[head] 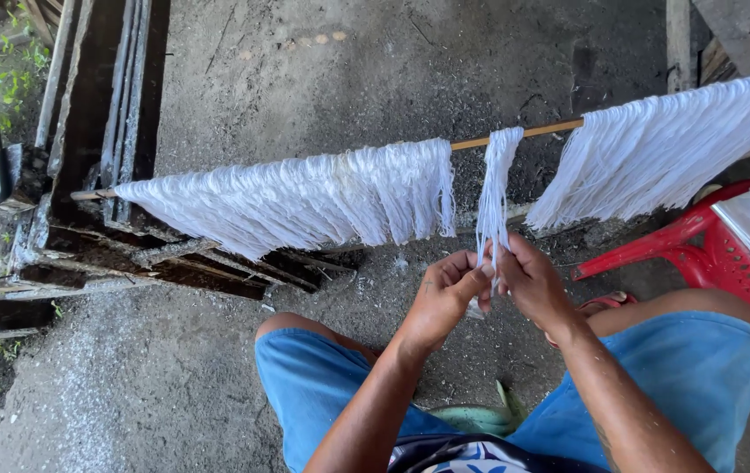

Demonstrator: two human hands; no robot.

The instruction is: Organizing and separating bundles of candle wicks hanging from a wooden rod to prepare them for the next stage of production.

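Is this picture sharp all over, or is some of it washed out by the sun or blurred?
Head view: mostly sharp; the narrow white fibre bundle and both hands, left hand and right hand, are crisp. Sunlight bleaches detail from the right fibre curtain. The wooden beams lie in deep shadow. The straight pole looks slightly bowed, suggesting wide-lens distortion.

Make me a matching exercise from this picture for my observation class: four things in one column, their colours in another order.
Things:
1. stick
2. thread bundle held by the left hand and the right hand
3. chair
4. shorts

Colours:
A. red
B. blue
C. white
D. light brown

Pairs: 1-D, 2-C, 3-A, 4-B
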